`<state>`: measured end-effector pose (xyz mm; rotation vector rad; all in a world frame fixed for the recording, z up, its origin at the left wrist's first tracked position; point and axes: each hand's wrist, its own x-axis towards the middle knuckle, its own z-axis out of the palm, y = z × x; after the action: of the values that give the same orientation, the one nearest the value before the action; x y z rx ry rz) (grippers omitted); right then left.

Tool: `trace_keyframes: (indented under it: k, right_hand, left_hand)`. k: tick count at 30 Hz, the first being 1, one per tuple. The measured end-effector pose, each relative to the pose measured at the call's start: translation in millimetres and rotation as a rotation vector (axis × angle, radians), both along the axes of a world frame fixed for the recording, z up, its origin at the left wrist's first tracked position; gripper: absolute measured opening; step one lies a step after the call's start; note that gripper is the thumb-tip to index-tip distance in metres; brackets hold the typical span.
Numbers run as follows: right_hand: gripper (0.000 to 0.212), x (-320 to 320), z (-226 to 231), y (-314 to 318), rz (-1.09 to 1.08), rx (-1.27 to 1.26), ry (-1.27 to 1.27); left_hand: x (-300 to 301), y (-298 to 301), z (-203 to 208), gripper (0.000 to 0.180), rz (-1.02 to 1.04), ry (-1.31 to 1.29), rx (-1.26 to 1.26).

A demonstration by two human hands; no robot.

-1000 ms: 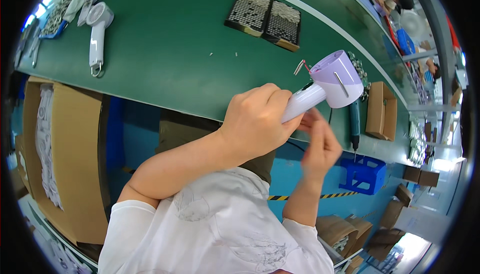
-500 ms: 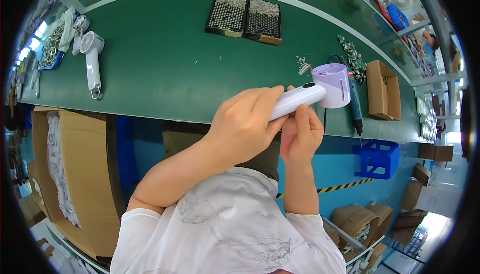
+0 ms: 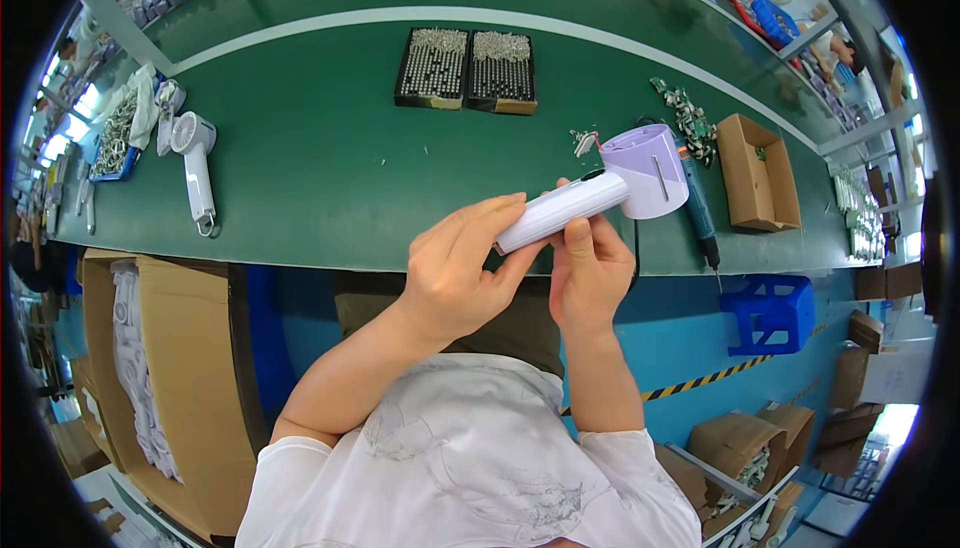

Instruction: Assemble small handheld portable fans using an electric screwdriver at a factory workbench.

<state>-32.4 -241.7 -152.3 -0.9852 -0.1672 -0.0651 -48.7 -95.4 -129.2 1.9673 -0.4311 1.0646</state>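
Note:
A white-and-lilac handheld fan housing [image 3: 570, 210] is tilted in front of me, its round head up at the right. My left hand [image 3: 455, 266] has its fingers and thumb closed around the lower end of the ribbed handle. Against the handle's underside, near the head, my right hand [image 3: 592, 273] holds it with curled fingers and thumb. Thin wires leave the open head and reach a small green circuit board [image 3: 585, 143]. Just right of the head lies a teal electric screwdriver [image 3: 702, 210], its tip toward the table's near edge.
Two black trays of screws [image 3: 432, 68] stand at the back. Loose circuit boards [image 3: 685, 118] and an open cardboard box [image 3: 755, 183] are at right. Another fan [image 3: 197, 168] and a blue parts bin [image 3: 118, 148] are at left. A blue stool [image 3: 768, 316] stands below the table's right edge.
My left hand has slid down the handle to its lower end, uncovering more of it. The camera view has also shifted slightly.

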Motion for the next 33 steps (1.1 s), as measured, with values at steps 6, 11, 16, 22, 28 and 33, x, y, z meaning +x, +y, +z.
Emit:
trace_keyframes:
  k: [6, 11, 16, 22, 28, 33]
  right_hand:
    - [0.044, -1, 13, 8, 0.059, -0.166, -0.024]
    - [0.042, 11, 23, 4, 0.097, -0.246, -0.028]
    - [0.046, 25, 22, 3, 0.105, -0.221, -0.032]
    - [0.05, 42, 26, -2, 0.111, -0.202, -0.094]
    - [0.05, 55, 33, -9, 0.086, -0.237, -0.173]
    - [0.049, 71, 39, -23, 0.126, -0.281, -0.192]
  left_hand:
    - [3, -10, -4, 0.038, 0.031, -0.022, -0.057]
    - [11, -14, -6, 0.042, 0.05, -0.043, -0.091]
    - [11, -13, -1, 0.054, 0.008, 0.018, -0.098]
    - [5, 0, -3, 0.062, 0.002, 0.103, -0.082]
    - [7, 16, 3, 0.059, -0.003, 0.156, -0.101]
    - [28, 50, 11, 0.046, 0.016, 0.164, -0.198]
